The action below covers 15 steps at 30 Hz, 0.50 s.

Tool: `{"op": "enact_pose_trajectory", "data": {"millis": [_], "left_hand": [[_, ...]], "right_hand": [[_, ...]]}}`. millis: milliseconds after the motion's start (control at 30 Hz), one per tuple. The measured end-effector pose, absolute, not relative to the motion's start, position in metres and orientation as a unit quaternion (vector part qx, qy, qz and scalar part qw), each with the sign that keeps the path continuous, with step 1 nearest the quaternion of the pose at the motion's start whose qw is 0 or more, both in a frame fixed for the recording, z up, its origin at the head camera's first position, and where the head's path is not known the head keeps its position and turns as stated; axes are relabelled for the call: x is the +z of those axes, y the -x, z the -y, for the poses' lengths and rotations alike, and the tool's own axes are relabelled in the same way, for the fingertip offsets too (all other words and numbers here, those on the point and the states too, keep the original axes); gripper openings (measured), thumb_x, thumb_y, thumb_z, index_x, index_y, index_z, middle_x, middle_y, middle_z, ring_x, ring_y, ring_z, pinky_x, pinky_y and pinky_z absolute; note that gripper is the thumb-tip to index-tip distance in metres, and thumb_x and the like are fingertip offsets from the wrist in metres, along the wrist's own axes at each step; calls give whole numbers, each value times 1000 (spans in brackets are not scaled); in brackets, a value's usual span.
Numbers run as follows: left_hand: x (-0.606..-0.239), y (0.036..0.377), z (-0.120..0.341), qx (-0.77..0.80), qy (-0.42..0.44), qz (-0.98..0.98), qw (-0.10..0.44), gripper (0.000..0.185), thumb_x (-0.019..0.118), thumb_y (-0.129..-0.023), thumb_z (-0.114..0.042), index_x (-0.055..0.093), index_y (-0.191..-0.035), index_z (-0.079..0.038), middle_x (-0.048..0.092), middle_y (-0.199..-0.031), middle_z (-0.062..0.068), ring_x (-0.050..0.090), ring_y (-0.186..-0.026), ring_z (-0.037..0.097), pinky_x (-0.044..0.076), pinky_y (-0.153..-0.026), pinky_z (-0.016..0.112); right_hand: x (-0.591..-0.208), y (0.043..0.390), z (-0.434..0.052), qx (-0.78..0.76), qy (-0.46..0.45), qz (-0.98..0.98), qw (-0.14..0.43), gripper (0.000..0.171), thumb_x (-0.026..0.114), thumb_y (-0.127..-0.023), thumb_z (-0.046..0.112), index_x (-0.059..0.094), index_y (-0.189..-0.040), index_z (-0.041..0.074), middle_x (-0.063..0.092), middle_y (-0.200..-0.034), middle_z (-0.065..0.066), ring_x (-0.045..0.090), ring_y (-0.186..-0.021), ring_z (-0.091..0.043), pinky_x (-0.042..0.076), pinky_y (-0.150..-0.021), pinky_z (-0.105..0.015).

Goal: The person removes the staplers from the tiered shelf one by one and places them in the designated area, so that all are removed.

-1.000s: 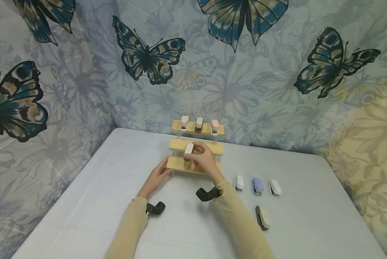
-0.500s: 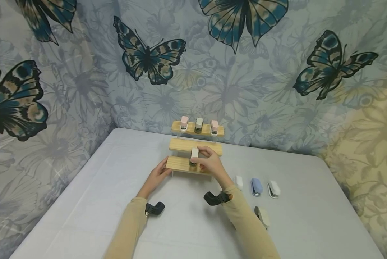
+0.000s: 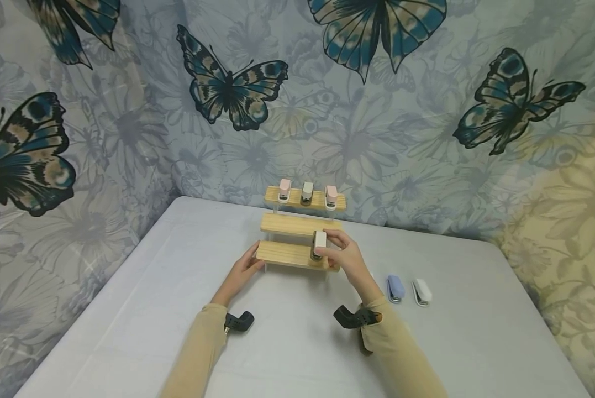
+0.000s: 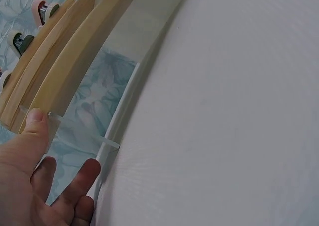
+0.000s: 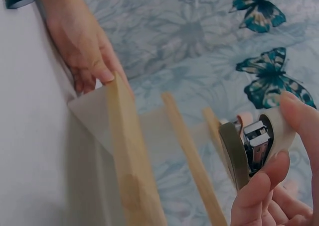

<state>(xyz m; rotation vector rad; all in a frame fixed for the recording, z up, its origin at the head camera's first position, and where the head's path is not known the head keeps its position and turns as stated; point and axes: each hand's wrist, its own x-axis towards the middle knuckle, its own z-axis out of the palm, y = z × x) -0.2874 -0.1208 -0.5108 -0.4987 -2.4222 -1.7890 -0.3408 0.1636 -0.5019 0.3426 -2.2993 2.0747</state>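
Observation:
My right hand (image 3: 349, 255) pinches a small stapler (image 3: 319, 244) with a cream top and dark base between thumb and fingers. It is at the right part of the lowest board of a three-tier wooden display stand (image 3: 283, 253); whether it touches the board I cannot tell. In the right wrist view the stapler (image 5: 275, 134) shows its metal nose. My left hand (image 3: 240, 276) holds the left end of that lowest board. The left wrist view has the thumb (image 4: 35, 120) on the board's edge, other fingers loosely bent beside the clear support (image 4: 82, 131).
On the top tier stand a pink stapler (image 3: 284, 190), a pale green one (image 3: 307, 193) and another pink one (image 3: 331, 196). A blue stapler (image 3: 395, 288) and a white one (image 3: 421, 292) lie on the white-covered table (image 3: 128, 309). My right forearm mostly hides another stapler.
My right hand has carried the cream-topped stapler rightward along the lowest board, from its middle to its right part. My right forearm now covers two table staplers. The left hand stays put.

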Motion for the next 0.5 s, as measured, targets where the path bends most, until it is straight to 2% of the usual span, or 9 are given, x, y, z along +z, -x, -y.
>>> {"op": "enact_pose_trajectory", "data": {"millis": [67, 233, 500], "left_hand": [[-510, 287, 120, -578, 160, 799, 43, 57, 47, -77, -35, 21, -126, -22, 35, -118, -1, 46, -89, 14, 38, -75, 30], [-509, 286, 119, -572, 170, 801, 54, 57, 46, -78, -34, 21, -126, -19, 29, -122, -1, 46, -89, 16, 39, -74, 31], [-510, 286, 120, -578, 173, 793, 79, 55, 49, -76, -31, 27, -124, -17, 33, -120, -3, 48, -83, 14, 36, -76, 35]], "right_hand": [[-515, 346, -173, 657, -108, 746, 19, 54, 66, -63, 27, 42, -112, 25, 41, -112, 4, 48, -53, -21, 39, -38, -35], [-508, 333, -190, 670, -111, 734, 20, 52, 65, -64, 25, 44, -111, 25, 41, -112, 5, 38, -45, -29, 33, -34, -42], [-505, 327, -224, 665, -120, 737, 22, 50, 62, -68, 23, 42, -114, 24, 38, -115, 3, 36, -45, -29, 33, -34, -42]]}}
